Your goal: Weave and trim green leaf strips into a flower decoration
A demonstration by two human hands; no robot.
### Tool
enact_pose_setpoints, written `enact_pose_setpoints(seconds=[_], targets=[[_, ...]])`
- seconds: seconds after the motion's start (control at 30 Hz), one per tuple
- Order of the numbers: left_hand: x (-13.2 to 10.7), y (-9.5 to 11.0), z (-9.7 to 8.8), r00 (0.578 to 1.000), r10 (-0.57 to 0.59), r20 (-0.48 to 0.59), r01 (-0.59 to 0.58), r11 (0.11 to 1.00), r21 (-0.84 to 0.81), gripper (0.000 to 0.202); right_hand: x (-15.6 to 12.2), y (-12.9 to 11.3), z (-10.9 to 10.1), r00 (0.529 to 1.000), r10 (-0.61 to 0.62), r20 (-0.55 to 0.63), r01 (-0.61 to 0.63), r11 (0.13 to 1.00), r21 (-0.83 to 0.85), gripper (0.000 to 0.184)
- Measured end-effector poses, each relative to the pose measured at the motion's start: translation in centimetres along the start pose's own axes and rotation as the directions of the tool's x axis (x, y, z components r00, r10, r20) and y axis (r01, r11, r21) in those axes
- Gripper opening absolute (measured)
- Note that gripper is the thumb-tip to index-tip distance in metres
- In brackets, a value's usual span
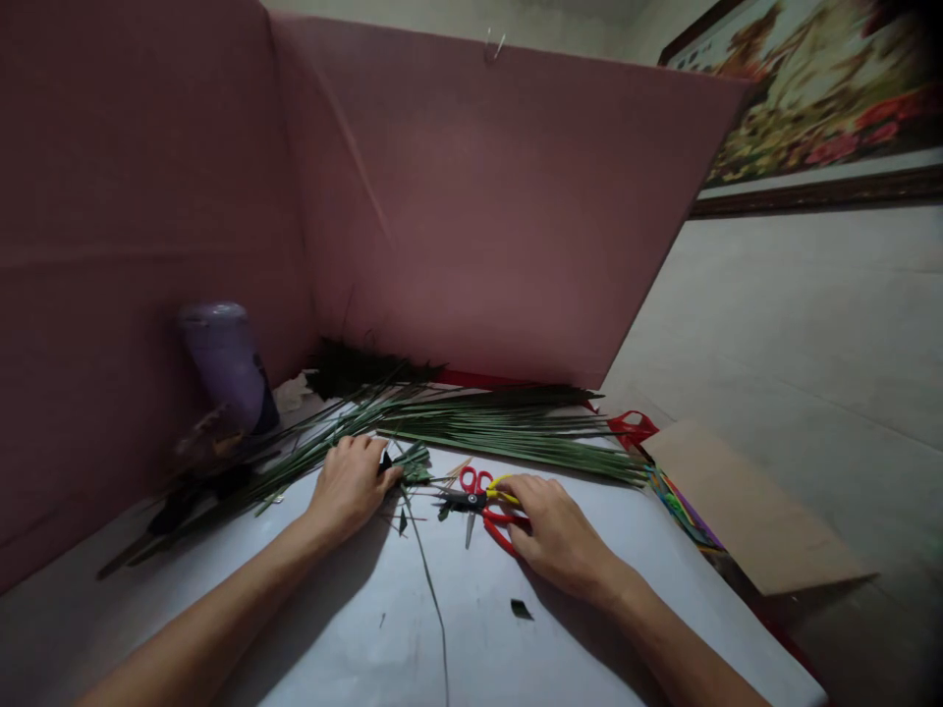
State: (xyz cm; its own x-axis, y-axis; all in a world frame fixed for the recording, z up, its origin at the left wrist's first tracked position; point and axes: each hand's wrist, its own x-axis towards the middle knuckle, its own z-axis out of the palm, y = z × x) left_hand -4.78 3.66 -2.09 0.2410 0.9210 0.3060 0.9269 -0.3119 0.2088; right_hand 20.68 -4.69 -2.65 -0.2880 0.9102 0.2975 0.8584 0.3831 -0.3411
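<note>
My right hand (564, 530) is wrapped round a pair of shears (471, 501) with black blades and red and yellow handles, held low over the white tabletop. Their blades point left toward my left hand (352, 483). That hand's fingers are curled on a folded green leaf piece (414, 462); part of it is hidden under the fingers. Beneath the shears lies a pair of small scissors (470, 533), its red finger loops showing behind the black blades. A long thin leaf strip (431, 579) runs from near my left hand toward the front edge.
Long green leaf strips (501, 432) lie across the back of the white-covered table (354, 628). A purple bottle (225, 363) stands at the left. Pink panels (471, 216) enclose the back and left. At the right are a cardboard sheet (751, 501) and a red bag (632, 428).
</note>
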Motion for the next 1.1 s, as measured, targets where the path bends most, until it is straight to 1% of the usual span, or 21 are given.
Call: enact_pose_setpoints(seconds=[0.07,0.13,0.23,0.3,0.33,0.37,0.4,0.47,0.5,0.53,0.57,0.63,0.73,0.83,0.9,0.93,0.97,1.0,1.03,1.07,1.1], targets=[[-0.1,-0.3,0.3,0.998,-0.025,0.053,0.022,0.998,0.056,0.034,0.1,0.3,0.0,1.000,0.018,0.007,-0.018,1.000,0.004,0.041],[0.0,-0.3,0.4,0.997,-0.027,0.077,0.026,0.999,0.020,0.036,0.1,0.5,0.0,0.999,0.043,0.000,-0.043,0.998,0.037,0.043],[0.3,-0.2,0.4,0.992,-0.062,0.112,0.081,0.980,-0.180,0.044,0.3,0.5,-0.2,0.994,0.086,-0.065,-0.075,0.985,0.154,0.043],[0.3,-0.1,0.2,0.988,-0.100,0.121,0.137,0.920,-0.367,0.051,0.3,0.2,-0.4,0.988,0.103,-0.116,-0.067,0.958,0.278,0.044],[0.2,0.0,0.0,0.986,-0.110,0.122,0.155,0.870,-0.469,0.053,0.3,-0.1,-0.5,0.985,0.117,-0.128,-0.063,0.930,0.363,0.042],[0.1,0.2,-0.3,0.986,-0.112,0.125,0.163,0.806,-0.569,0.053,0.3,-0.4,-0.5,0.982,0.141,-0.124,-0.067,0.881,0.469,0.038],[-0.1,0.4,-0.6,0.986,-0.103,0.131,0.165,0.732,-0.661,0.052,0.3,-0.7,-0.5,0.980,0.172,-0.104,-0.079,0.805,0.588,0.035],[-0.6,1.1,-1.5,0.985,-0.072,0.154,0.167,0.579,-0.798,0.050,0.3,-1.4,-0.5,0.971,0.236,-0.030,-0.118,0.585,0.802,0.033],[-0.9,1.5,-2.0,0.985,-0.055,0.164,0.168,0.523,-0.835,0.049,0.3,-1.7,-0.5,0.965,0.261,0.010,-0.137,0.472,0.871,0.034],[-1.2,2.0,-2.5,0.984,-0.046,0.173,0.172,0.496,-0.851,0.048,0.4,-2.0,-0.4,0.960,0.277,0.042,-0.149,0.379,0.913,0.036],[-1.5,2.5,-2.9,0.984,-0.047,0.171,0.171,0.488,-0.856,0.046,0.4,-2.2,-0.2,0.957,0.285,0.059,-0.151,0.314,0.937,0.037],[-2.1,3.4,-3.7,0.988,-0.032,0.152,0.147,0.514,-0.845,0.042,0.5,-2.6,0.1,0.954,0.296,0.056,-0.137,0.262,0.955,0.036],[-3.0,4.5,-4.1,0.988,0.044,0.148,0.100,0.543,-0.834,0.040,0.3,-3.1,0.5,0.949,0.314,0.011,-0.103,0.277,0.955,0.038],[-3.6,5.0,-3.8,0.981,0.138,0.135,0.031,0.578,-0.816,0.039,0.0,-3.8,0.6,0.945,0.326,-0.009,-0.086,0.276,0.957,0.037],[-3.8,5.2,-3.6,0.980,0.188,0.060,-0.076,0.640,-0.765,0.037,-0.1,-4.2,0.5,0.946,0.324,-0.007,-0.083,0.263,0.961,0.032],[-3.9,5.2,-3.5,0.979,0.204,-0.022,-0.157,0.673,-0.723,0.036,-0.2,-4.3,0.5,0.944,0.331,-0.010,-0.081,0.259,0.962,0.031],[-3.9,5.2,-3.5,0.969,0.205,-0.135,-0.241,0.702,-0.670,0.035,-0.2,-4.4,0.4,0.938,0.347,-0.022,-0.072,0.257,0.964,0.031],[-4.0,5.1,-3.5,0.946,0.183,-0.268,-0.314,0.727,-0.610,0.035,-0.2,-4.4,0.4,0.927,0.372,-0.047,-0.054,0.257,0.965,0.032],[-4.0,5.1,-3.6,0.908,0.134,-0.398,-0.355,0.750,-0.558,0.035,-0.1,-4.3,0.4,0.911,0.404,-0.081,-0.030,0.261,0.965,0.033],[-4.0,4.9,-3.7,0.866,0.057,-0.496,-0.355,0.769,-0.532,0.036,-0.1,-4.1,0.3,0.892,0.436,-0.119,-0.002,0.268,0.963,0.034],[-4.0,4.8,-3.7,0.835,-0.043,-0.549,-0.318,0.776,-0.545,0.037,-0.1,-4.0,0.3,0.871,0.466,-0.157,0.026,0.275,0.961,0.035]])
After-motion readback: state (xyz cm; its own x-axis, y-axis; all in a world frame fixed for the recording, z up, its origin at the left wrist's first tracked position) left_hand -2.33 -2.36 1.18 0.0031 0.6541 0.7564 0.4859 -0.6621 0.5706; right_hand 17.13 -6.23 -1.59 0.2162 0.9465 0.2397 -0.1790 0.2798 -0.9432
